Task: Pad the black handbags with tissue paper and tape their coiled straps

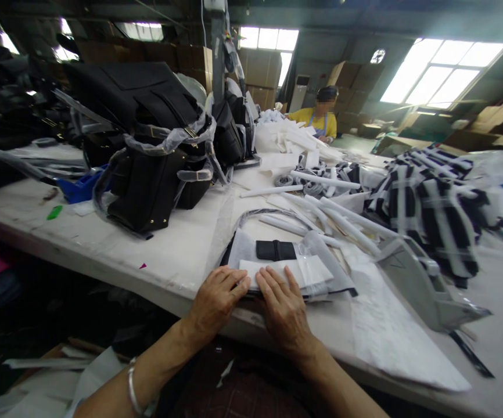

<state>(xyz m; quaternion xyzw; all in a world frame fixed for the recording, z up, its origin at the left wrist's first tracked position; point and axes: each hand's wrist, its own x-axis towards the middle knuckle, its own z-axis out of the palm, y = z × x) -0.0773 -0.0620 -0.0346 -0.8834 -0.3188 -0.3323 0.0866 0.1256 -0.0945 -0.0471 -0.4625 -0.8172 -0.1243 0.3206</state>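
A dark handbag (pixel 348 283) lies flat at the table's near edge, with pale wrapping sheet (pixel 239 251) over its front. A black tab piece (pixel 276 250) shows on top, and the bag's wrapped handle (pixel 273 212) arches away from me. Across the lower front lies a folded white paper (pixel 316 271), with clear film or tape on its right part. My left hand (pixel 217 299) has curled fingers closed on the bag's near left edge, the thumb by the paper. My right hand (pixel 283 307) presses extended fingers flat on the paper.
Black handbags (pixel 147 180) with plastic-wrapped straps stand at left, near a blue tape dispenser (pixel 81 186). A grey tape dispenser (pixel 426 284) sits at right. Behind are white wrapped strips (pixel 342 215) and black-and-white bundles (pixel 426 203). A person in yellow (pixel 330 125) is across the table.
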